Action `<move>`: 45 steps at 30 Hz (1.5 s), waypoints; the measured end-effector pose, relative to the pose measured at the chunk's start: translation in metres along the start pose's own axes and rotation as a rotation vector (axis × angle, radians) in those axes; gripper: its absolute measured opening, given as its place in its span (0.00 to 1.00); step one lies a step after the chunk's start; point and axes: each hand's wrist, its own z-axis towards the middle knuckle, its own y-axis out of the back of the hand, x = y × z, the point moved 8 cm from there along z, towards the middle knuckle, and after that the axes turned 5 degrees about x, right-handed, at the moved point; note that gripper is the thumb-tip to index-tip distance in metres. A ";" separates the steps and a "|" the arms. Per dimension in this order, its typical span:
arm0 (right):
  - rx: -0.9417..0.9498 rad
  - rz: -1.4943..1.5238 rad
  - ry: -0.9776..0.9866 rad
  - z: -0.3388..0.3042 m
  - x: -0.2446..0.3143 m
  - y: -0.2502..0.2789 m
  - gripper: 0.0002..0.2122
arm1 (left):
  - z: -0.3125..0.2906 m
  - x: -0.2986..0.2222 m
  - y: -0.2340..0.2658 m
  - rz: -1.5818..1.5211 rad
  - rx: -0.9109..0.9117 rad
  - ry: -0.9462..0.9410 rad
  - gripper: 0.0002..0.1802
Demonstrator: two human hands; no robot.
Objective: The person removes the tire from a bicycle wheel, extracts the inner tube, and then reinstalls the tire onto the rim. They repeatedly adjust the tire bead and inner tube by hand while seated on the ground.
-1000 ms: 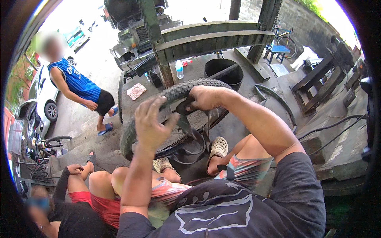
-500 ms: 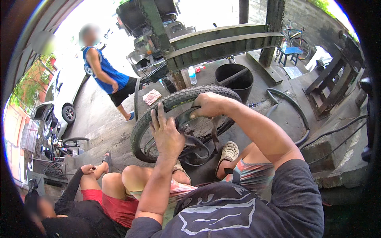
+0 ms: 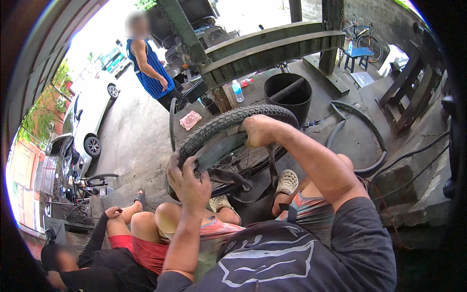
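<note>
A knobby black bicycle tire (image 3: 219, 118), on a spoked wheel, leans upright in front of my legs. My left hand (image 3: 190, 184) curls around its left side, fingers spread over the tread and thumb inward. Pinched in my right hand (image 3: 260, 130), at the upper inside of the tire, is a flat dark rubber strip that looks like a deflated inner tube (image 3: 221, 148). The tube stretches down to my left fingers, where its contact with them is partly hidden. Slack loops of it hang by the spokes, above my light clogs (image 3: 288, 182).
A black bucket (image 3: 288, 100) stands behind the tire, with a water bottle (image 3: 237, 91) and a pink cloth (image 3: 190, 120) nearby. Loose tubing (image 3: 374, 131) lies at right. A seated person (image 3: 138, 243) is close on my left; another person (image 3: 151, 73) stands beyond.
My left hand has slid down and left along the tire, and more of the tube shows between my hands. The standing person has moved right and farther away.
</note>
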 end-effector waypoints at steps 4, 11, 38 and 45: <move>0.011 0.056 0.040 -0.004 0.001 0.001 0.19 | -0.017 0.030 -0.031 -0.651 0.003 0.218 0.24; 0.068 0.086 -0.072 -0.017 -0.021 -0.008 0.19 | 0.009 0.023 -0.021 -0.913 0.548 0.321 0.34; -0.532 -0.059 0.085 -0.047 0.058 0.102 0.18 | 0.044 0.110 0.022 0.028 0.033 0.210 0.08; -0.452 -0.142 0.002 -0.073 0.025 0.085 0.20 | 0.012 0.136 -0.039 -0.913 0.449 0.308 0.13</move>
